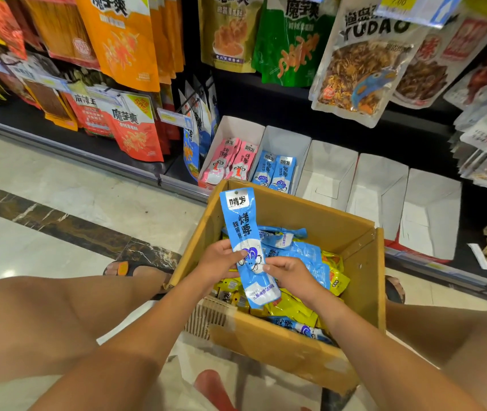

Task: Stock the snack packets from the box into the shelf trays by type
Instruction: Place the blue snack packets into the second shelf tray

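A long blue snack packet [243, 232] stands upright over the open cardboard box [358, 280]. My left hand [220, 262] grips its lower left edge, and my right hand [291, 275] pinches its right edge. Inside the box lie more blue packets [304, 253] and yellow packets [337, 274]. On the bottom shelf, a white tray [236, 126] holds pink packets [230, 161]. The tray beside it [286, 140] holds blue packets [278, 173].
Three more white trays, the nearest one [329, 167], stand to the right on the shelf, holding nothing. Large hanging snack bags [364, 54] fill the racks above. My knees flank the box on the tiled floor [58, 188].
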Motion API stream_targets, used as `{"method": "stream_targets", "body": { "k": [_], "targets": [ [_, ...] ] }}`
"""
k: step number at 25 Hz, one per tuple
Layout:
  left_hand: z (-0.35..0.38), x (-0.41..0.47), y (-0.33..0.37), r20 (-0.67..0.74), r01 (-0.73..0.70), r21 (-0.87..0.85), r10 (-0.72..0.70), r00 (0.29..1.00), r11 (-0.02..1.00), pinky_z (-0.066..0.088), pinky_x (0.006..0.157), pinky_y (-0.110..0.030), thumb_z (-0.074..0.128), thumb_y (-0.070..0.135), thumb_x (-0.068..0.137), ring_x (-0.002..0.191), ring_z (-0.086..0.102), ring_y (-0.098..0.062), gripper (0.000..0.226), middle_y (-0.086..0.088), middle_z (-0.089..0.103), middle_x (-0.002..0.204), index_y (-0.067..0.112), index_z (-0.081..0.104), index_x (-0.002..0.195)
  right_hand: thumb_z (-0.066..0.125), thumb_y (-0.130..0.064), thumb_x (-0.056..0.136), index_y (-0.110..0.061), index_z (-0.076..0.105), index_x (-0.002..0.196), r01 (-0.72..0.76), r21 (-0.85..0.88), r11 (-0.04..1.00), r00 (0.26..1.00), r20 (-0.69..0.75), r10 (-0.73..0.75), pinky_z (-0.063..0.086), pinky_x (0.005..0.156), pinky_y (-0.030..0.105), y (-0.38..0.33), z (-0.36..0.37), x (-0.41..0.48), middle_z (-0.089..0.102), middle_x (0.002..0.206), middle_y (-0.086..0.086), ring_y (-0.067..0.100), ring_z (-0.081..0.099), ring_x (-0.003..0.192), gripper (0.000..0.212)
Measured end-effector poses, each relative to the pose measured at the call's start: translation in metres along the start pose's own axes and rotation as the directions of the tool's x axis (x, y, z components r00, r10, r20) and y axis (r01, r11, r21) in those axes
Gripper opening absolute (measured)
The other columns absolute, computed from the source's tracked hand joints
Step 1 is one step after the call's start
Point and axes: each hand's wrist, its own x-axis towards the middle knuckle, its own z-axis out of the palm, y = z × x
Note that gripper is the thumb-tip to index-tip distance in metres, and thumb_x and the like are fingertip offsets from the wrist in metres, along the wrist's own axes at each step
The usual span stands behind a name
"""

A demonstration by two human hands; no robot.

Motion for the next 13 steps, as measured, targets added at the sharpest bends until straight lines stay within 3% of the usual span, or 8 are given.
{"method": "stream_targets", "body": {
  "k": [3,5,8,11,13],
  "targets": [
    [0.001,0.005,-0.006,-0.042,-0.023,0.005,0.023,0.999,1.0,0.062,0.085,-0.041,0.066,0.011,0.099,0.104,0.073,-0.02,0.024,0.0,0.075,0.116,0.017,0.066,0.122,0.071,-0.018,0.092,-0.022,0.075,0.105,-0.041,-0.046,0.998,0.998,-0.047,0.038,0.055,0.075,0.024,0.006,-0.013,0.001,0.075,0.107,0.0,0.015,0.069,0.1,0.014],
    [-0.002,0.01,-0.01,-0.07,-0.035,0.031,0.037,0.997,0.999,0.062,0.084,-0.043,0.064,0.009,0.1,0.105,0.072,-0.02,0.023,0.0,0.074,0.12,0.02,0.066,0.121,0.073,-0.014,0.091,-0.019,0.074,0.099,-0.056,-0.165,0.985,0.994,-0.101,0.039,0.052,0.07,0.016,0.019,-0.027,0.0,0.073,0.1,0.0,0.016,0.069,0.097,0.011],
    [-0.009,0.018,-0.021,-0.105,-0.022,0.089,0.031,0.994,0.996,0.061,0.087,-0.051,0.064,0.011,0.101,0.102,0.073,-0.018,0.021,0.003,0.075,0.117,0.028,0.067,0.112,0.075,-0.019,0.088,-0.034,0.073,0.083,-0.108,-0.438,0.892,0.994,-0.069,0.086,0.056,0.089,0.034,0.049,-0.043,-0.003,0.075,0.103,-0.002,0.015,0.069,0.1,0.016],
    [-0.01,0.024,-0.029,-0.121,-0.018,0.086,0.028,0.992,0.996,0.063,0.067,-0.031,0.061,0.007,0.101,0.092,0.073,-0.008,0.021,0.002,0.074,0.112,0.022,0.065,0.116,0.076,-0.024,0.085,-0.043,0.07,0.074,-0.148,-0.647,0.748,0.984,-0.024,0.174,0.057,0.085,0.036,0.072,-0.044,-0.004,0.073,0.101,-0.009,0.012,0.068,0.094,0.023],
    [-0.011,0.027,-0.033,-0.125,-0.011,0.095,0.023,0.992,0.995,0.06,0.062,-0.025,0.061,0.006,0.101,0.088,0.071,-0.004,0.022,0.005,0.074,0.107,0.018,0.064,0.119,0.074,-0.02,0.085,-0.038,0.074,0.082,-0.144,-0.687,0.712,0.978,0.009,0.206,0.056,0.082,0.033,0.081,-0.039,-0.003,0.07,0.099,-0.011,0.013,0.067,0.095,0.018]
  ]
}}
